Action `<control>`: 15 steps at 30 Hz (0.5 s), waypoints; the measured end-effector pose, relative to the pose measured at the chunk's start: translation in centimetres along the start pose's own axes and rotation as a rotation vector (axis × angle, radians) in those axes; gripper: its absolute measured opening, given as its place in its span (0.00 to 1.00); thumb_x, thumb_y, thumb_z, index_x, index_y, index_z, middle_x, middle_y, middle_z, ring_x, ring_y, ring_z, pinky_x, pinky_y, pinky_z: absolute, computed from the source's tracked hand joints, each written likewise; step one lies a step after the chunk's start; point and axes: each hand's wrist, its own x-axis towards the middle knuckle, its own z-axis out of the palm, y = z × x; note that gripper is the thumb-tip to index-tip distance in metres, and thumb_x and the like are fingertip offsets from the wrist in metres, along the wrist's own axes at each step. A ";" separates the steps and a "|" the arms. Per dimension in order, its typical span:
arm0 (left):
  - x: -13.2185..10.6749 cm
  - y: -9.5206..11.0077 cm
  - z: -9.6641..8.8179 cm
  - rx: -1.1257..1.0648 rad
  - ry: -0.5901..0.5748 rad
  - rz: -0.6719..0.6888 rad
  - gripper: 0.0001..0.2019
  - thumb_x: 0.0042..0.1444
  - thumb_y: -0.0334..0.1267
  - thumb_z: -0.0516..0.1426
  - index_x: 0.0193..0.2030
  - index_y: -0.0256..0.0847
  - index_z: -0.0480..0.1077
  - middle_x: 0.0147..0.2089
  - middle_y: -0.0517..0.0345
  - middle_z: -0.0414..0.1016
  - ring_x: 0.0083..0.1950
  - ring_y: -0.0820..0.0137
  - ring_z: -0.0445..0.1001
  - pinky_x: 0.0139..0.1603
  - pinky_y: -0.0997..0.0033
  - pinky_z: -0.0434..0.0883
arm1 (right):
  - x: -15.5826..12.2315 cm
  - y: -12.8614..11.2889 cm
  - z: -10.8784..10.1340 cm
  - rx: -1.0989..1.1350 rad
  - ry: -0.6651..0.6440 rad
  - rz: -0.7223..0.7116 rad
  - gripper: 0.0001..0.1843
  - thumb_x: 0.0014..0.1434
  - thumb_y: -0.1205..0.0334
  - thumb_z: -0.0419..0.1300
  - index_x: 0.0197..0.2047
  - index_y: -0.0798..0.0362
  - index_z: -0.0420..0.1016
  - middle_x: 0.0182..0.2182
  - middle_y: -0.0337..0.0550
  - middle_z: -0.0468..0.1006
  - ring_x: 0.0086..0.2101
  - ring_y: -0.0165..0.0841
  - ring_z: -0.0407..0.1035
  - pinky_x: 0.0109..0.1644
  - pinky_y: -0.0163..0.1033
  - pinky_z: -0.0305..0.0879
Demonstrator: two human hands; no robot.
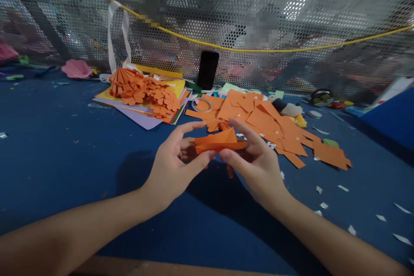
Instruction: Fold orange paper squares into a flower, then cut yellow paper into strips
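Both hands meet above the blue table (pixel 58 155), pinching one folded orange paper piece (pixel 216 141) between them. The left hand (pixel 174 166) closes its thumb and fingers on the piece's left end, index finger stretched along the top. The right hand (pixel 255 161) grips the right end, thumb underneath and fingers above. The piece is held in the air, just above the tabletop, its folded edge roughly level.

Just behind the hands lies a loose spread of cut orange paper (pixel 268 123), trailing to the right. To the left of it sits a stack of coloured sheets (pixel 145 116) topped with a heap of folded orange flowers (pixel 142 90). A dark phone (pixel 208 70) stands upright against the perforated metal screen (pixel 226 4) at the back. A roll of tape (pixel 201 104), or what looks like one, lies near the phone. Small white scraps (pixel 343 188) dot the table at right.
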 end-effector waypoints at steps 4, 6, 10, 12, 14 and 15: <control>0.0 0.2 -0.1 0.069 0.016 0.012 0.22 0.56 0.40 0.67 0.57 0.42 0.72 0.40 0.56 0.83 0.32 0.70 0.82 0.35 0.75 0.79 | 0.2 0.2 -0.2 0.026 -0.062 0.032 0.14 0.54 0.52 0.72 0.40 0.52 0.84 0.29 0.41 0.80 0.20 0.26 0.66 0.19 0.31 0.67; 0.0 0.3 -0.1 0.080 0.018 0.013 0.19 0.56 0.41 0.67 0.54 0.41 0.74 0.39 0.56 0.83 0.34 0.69 0.82 0.35 0.75 0.79 | 0.3 0.3 -0.3 0.027 -0.047 0.045 0.12 0.53 0.52 0.72 0.33 0.52 0.83 0.26 0.39 0.78 0.18 0.25 0.64 0.19 0.31 0.65; 0.0 0.4 -0.1 0.048 0.009 -0.009 0.18 0.56 0.42 0.67 0.52 0.40 0.75 0.37 0.56 0.83 0.33 0.69 0.82 0.34 0.75 0.80 | 0.3 0.3 -0.2 0.045 -0.010 0.074 0.13 0.52 0.51 0.73 0.29 0.52 0.81 0.24 0.38 0.76 0.18 0.25 0.64 0.19 0.32 0.64; 0.0 0.4 0.0 0.035 0.008 -0.030 0.18 0.55 0.42 0.67 0.52 0.39 0.75 0.36 0.57 0.83 0.31 0.70 0.81 0.33 0.74 0.80 | 0.2 0.3 -0.1 0.051 0.003 0.088 0.14 0.52 0.50 0.73 0.28 0.52 0.81 0.24 0.38 0.76 0.18 0.25 0.64 0.19 0.32 0.63; 0.1 0.4 0.0 0.034 0.011 -0.041 0.19 0.55 0.41 0.67 0.52 0.39 0.75 0.35 0.57 0.83 0.29 0.70 0.80 0.32 0.73 0.81 | 0.2 0.4 -0.1 0.049 0.012 0.094 0.15 0.52 0.50 0.73 0.27 0.53 0.80 0.24 0.38 0.76 0.18 0.25 0.63 0.19 0.32 0.63; 0.1 0.4 0.0 0.034 0.013 -0.043 0.19 0.55 0.41 0.67 0.52 0.39 0.75 0.35 0.57 0.83 0.29 0.70 0.80 0.33 0.73 0.81 | 0.1 0.4 -0.1 0.046 0.017 0.094 0.15 0.52 0.50 0.73 0.27 0.53 0.80 0.23 0.38 0.75 0.18 0.25 0.63 0.19 0.32 0.62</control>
